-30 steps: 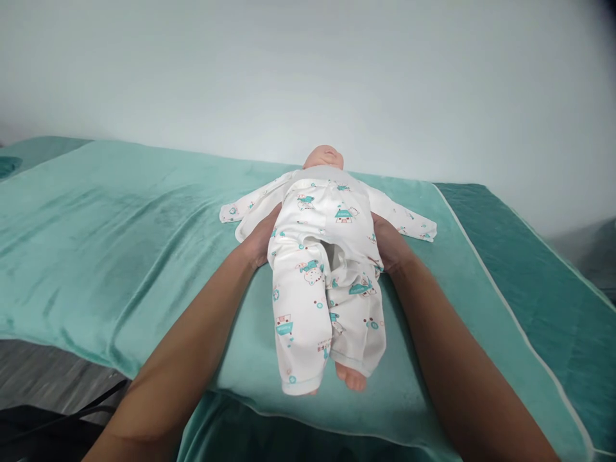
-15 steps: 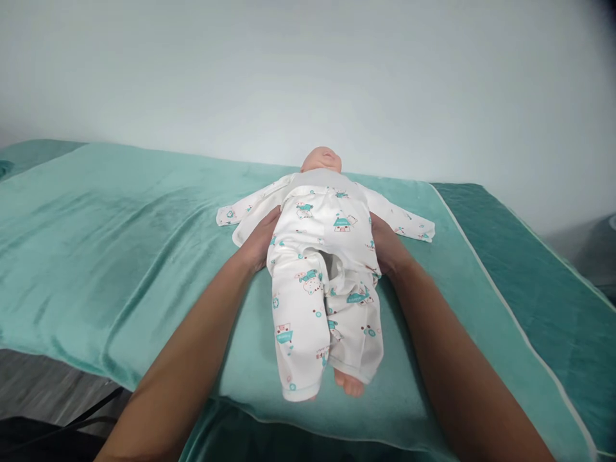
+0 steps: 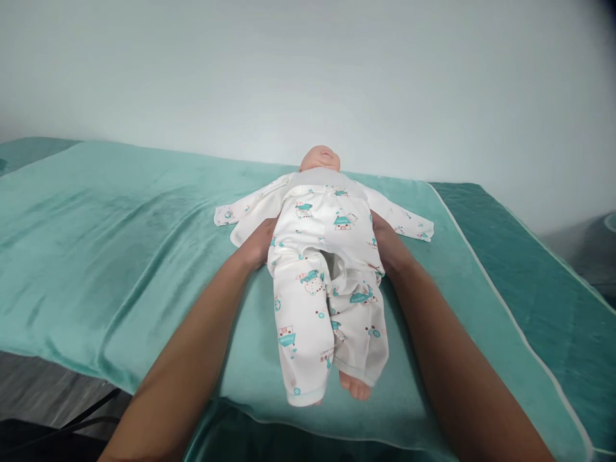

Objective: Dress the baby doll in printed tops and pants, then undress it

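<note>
The trousers (image 3: 305,301) on the doll (image 3: 320,159) are white with teal cartoon prints; the blanket (image 3: 139,224) beneath it is mint green.

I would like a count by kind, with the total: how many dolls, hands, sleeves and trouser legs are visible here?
Doll: 1
Hands: 2 (left hand, right hand)
Sleeves: 2
Trouser legs: 2
Total: 7

Tiny lettering (image 3: 342,221) on trousers (image 3: 304,314), apparently unreadable
</note>
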Demonstrator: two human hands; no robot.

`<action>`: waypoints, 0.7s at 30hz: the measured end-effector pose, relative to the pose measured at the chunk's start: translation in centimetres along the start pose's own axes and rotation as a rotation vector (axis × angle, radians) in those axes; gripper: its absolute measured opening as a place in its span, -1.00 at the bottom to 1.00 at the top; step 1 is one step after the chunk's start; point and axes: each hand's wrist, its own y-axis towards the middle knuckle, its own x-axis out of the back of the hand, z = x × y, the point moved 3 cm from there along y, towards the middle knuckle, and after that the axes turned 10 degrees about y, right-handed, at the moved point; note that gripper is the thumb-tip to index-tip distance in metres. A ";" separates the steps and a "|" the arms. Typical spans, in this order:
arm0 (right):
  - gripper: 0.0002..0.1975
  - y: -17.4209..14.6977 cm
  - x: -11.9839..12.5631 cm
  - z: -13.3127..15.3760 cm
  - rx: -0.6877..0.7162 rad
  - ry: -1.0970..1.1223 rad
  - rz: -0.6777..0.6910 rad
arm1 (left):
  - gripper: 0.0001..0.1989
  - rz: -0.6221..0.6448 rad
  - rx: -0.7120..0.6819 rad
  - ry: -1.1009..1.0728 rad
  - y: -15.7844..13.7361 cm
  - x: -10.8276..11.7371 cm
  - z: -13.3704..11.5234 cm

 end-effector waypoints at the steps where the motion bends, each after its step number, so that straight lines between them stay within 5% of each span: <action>1: -0.45 0.0 0.0 -0.1 -0.005 0.012 0.003 | -0.66 -0.022 -0.017 0.004 -0.1 0.1 -0.2; 13: -0.63 0.1 0.1 0.4 0.018 -0.173 -0.085 | -0.65 0.098 0.155 -0.403 -0.3 -0.1 -0.7; 21: -0.56 0.2 0.3 0.4 0.010 -0.332 -0.164 | -0.56 0.100 0.119 -0.268 -0.7 -0.2 -0.6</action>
